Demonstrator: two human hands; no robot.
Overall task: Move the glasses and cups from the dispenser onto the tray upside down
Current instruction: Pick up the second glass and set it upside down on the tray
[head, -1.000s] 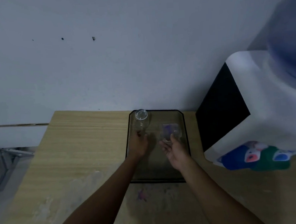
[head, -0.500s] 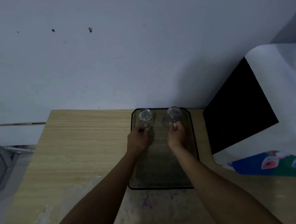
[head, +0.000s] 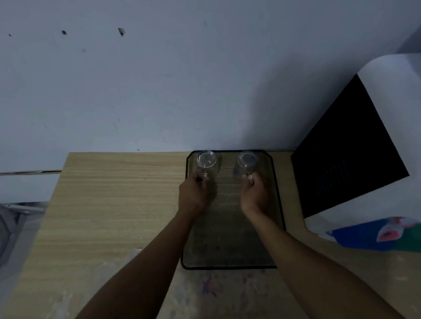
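I have one clear glass mug in each hand. My left hand (head: 193,193) has its fingers (head: 201,182) closed on the handle of the left clear glass mug (head: 206,165). My right hand (head: 254,192) has its fingers (head: 251,179) closed on the handle of the right clear glass mug (head: 246,164). Both mugs sit just past my fingertips, at the far end of the dark mesh tray with the black rim (head: 233,232), which lies on the pale wooden counter (head: 113,202). The rest of the tray, under my wrists and back toward me, has nothing on it.

Both mugs look upside down to me. I see a round flat bottom on top of each one, so the open mouth should be down on the mesh. Each mug stands tall, straight up and down, and its handle points back at my fingers.

What could go wrong? The room is dim and the glass is hard to see, so I cannot tell if each rim is flat on the mesh. If I let go while a rim is tipped, the mug may wobble or fall over. If a finger stays hooked in a handle when I pull back, it could drag the mug along. The mugs are near the far rim and the grey wall, so a push forward could bump them. The big white and black water dispenser (head: 375,137) is off beyond my right fingers.
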